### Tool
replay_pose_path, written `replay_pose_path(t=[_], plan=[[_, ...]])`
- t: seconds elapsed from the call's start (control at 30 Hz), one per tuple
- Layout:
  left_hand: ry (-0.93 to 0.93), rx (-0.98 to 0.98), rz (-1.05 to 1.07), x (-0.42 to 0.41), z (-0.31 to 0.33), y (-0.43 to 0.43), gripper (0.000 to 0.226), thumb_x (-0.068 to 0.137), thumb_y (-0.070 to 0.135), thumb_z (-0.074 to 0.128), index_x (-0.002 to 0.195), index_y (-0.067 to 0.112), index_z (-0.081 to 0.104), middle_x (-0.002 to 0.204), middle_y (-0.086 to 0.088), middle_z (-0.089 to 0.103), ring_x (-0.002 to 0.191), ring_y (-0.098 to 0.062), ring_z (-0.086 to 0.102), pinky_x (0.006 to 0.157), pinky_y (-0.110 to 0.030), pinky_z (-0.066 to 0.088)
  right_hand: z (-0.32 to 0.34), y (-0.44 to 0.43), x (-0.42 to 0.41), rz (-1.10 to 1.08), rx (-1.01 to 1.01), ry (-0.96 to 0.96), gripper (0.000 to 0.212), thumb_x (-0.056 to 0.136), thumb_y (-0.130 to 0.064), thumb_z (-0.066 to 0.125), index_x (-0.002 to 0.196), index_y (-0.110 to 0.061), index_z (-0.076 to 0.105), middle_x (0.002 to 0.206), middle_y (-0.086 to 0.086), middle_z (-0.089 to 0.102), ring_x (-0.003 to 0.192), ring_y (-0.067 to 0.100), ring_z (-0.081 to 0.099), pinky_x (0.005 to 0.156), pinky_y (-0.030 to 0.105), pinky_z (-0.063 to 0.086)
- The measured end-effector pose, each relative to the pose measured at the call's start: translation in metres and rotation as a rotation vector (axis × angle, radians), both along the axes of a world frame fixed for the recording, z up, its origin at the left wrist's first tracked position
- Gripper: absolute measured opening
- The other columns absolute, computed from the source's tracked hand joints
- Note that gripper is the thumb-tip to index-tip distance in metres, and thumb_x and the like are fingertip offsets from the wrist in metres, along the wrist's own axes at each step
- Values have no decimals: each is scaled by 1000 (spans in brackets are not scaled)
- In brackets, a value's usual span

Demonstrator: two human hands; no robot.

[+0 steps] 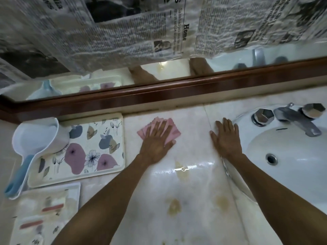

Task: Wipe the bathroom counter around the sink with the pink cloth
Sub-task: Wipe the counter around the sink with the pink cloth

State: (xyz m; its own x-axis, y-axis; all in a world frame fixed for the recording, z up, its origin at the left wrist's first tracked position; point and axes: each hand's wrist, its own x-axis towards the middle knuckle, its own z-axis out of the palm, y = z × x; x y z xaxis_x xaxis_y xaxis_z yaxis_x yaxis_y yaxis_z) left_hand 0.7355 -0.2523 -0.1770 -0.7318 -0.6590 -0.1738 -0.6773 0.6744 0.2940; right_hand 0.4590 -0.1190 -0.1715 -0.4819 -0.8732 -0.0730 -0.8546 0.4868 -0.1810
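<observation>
Both hands flat, palms down, fingers spread; left hand [158,138] seemingly pressing; right hand [227,138] resting.

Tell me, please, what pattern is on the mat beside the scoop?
Cream mat with mauve, grey-blue and tan flowers and leaves; head view shows it.

To my left a flat floral-printed mat [92,147] carries a white plastic water scoop with a blue handle [33,144]. Newspaper sheets [123,32] cover the wood-framed mirror [159,92] ahead of me.
</observation>
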Motion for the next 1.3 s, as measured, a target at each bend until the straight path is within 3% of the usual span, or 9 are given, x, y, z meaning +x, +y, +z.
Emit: replay_pose_path(t=[0.23,0.4,0.63,0.8,0.87,0.93,1.03,1.13,1.3], plan=[[-17,-93,141,49,-5,-29,65,105,52,12,165,26,8,173,1,-3,161,-24,-1,130,-49,6,0,-1,0,-33,-120,-15,46,100,-36,36,137,-13,48,150,21,43,143,30,34,122,45,11],[-24,-41,382,-7,-2,-28,68,106,38,24,162,1,13,170,-23,14,159,-40,10,130,-51,9,-4,-2,-4,-56,-185,-37,41,99,-29,42,134,-11,53,148,21,46,141,29,38,121,42,11],[86,53,64,-148,6,32,57,108,35,37,163,31,21,174,1,6,159,-37,-7,125,-58,-5,-7,-1,-6,-87,-285,-114,42,98,-24,34,128,-8,59,143,18,52,136,30,44,121,43,15],[114,-17,-200,-88,-1,42,51,111,39,27,162,40,22,173,9,3,160,-22,-9,126,-46,-10,-2,6,-9,-110,-418,-278,38,99,-15,34,128,-5,56,146,15,48,140,28,38,123,41,15],[94,-95,-174,-45,-2,20,50,111,38,24,161,42,24,173,7,1,160,-22,-9,127,-40,-15,3,12,-13,-58,-385,-284,39,100,-16,32,130,-5,55,151,17,42,143,29,33,123,43,14],[17,-128,-36,-20,-4,-9,52,111,40,20,162,41,16,173,5,1,161,-28,-4,129,-47,-8,2,17,-18,-22,-325,-223,42,102,-21,30,134,-4,51,155,18,36,146,30,27,124,47,12],[-91,-86,277,-52,-7,-25,60,106,47,19,164,35,9,173,-6,11,159,-40,8,127,-60,8,-3,24,-22,-143,-202,-61,54,105,-34,23,148,-4,36,162,16,22,151,30,16,123,48,5],[-67,-52,489,-107,-7,-9,60,108,45,23,165,30,14,172,-10,14,159,-39,8,126,-55,0,-8,22,-19,-200,-189,-66,58,105,-35,21,153,-1,27,164,15,17,153,29,10,124,45,5],[37,-24,173,-142,-5,39,59,106,46,19,164,34,13,174,3,4,161,-32,-3,128,-59,1,-4,11,-15,-296,-288,-137,56,105,-28,19,150,3,31,161,18,26,151,30,16,125,41,11]])
